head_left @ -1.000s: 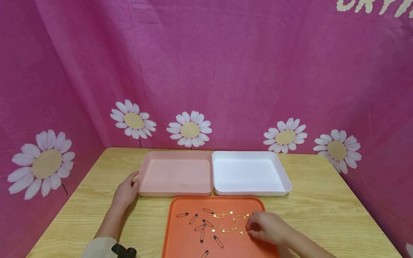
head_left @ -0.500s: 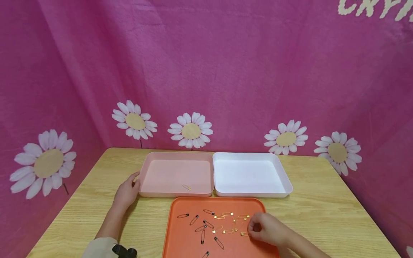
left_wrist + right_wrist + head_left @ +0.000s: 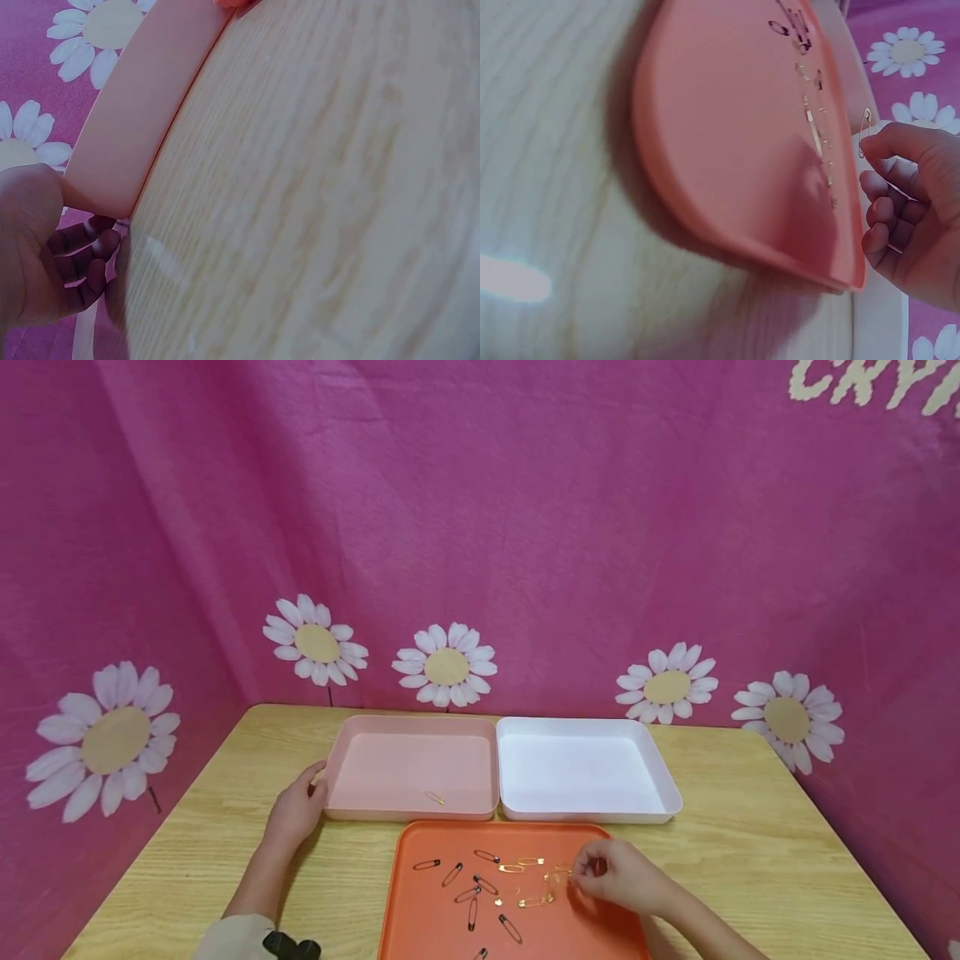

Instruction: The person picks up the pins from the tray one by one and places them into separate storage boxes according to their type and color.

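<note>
My right hand point(image 3: 628, 877) pinches a gold safety pin point(image 3: 865, 129) between thumb and index finger, its other fingers curled in loosely. It hovers above the right side of an orange tray point(image 3: 427, 935). On that tray lie black safety pins point(image 3: 472, 914) toward the left and gold safety pins point(image 3: 531, 862) toward the right, several of each. My left hand point(image 3: 295, 812) rests against the left wall of a pink tray point(image 3: 412, 760), its lower fingers relaxed beside the corner in the left wrist view. One gold safety pin point(image 3: 434, 797) lies inside the pink tray.
A white tray point(image 3: 577, 768) stands against the pink tray's right side. Both sit behind the orange one on a wooden table point(image 3: 750, 860). Behind the table hangs a magenta cloth point(image 3: 525, 527) printed with daisies.
My right hand has picked a gold safety pin up off the orange tray and lifted slightly away from the viewer. My left hand stays at the pink tray.
</note>
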A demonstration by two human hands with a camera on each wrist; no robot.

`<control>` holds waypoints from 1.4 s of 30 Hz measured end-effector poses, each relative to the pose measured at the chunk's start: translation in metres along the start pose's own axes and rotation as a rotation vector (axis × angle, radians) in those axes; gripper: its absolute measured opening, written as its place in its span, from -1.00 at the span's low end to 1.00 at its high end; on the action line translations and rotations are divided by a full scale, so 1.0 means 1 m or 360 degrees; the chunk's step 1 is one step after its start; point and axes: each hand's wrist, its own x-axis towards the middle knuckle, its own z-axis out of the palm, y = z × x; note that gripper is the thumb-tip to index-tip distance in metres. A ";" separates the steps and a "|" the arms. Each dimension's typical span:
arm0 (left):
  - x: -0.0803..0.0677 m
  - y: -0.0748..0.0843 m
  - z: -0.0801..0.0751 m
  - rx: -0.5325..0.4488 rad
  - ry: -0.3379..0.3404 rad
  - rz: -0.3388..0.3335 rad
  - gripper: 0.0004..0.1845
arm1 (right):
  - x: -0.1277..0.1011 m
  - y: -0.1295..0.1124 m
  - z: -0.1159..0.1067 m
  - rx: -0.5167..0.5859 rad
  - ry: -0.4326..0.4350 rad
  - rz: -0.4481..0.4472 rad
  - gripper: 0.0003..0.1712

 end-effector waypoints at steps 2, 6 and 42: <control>0.000 0.000 0.000 -0.0009 0.0000 0.0001 -0.51 | 0.003 -0.001 0.000 -0.0015 0.0021 -0.0020 -0.93; 0.000 0.000 0.001 -0.0026 0.0002 -0.0008 -0.51 | 0.010 -0.004 -0.002 -0.0034 0.0058 -0.0012 -0.94; -0.002 -0.001 0.002 -0.0034 0.0029 0.0004 -0.50 | 0.071 -0.045 0.011 -0.0090 0.0260 0.0155 -0.95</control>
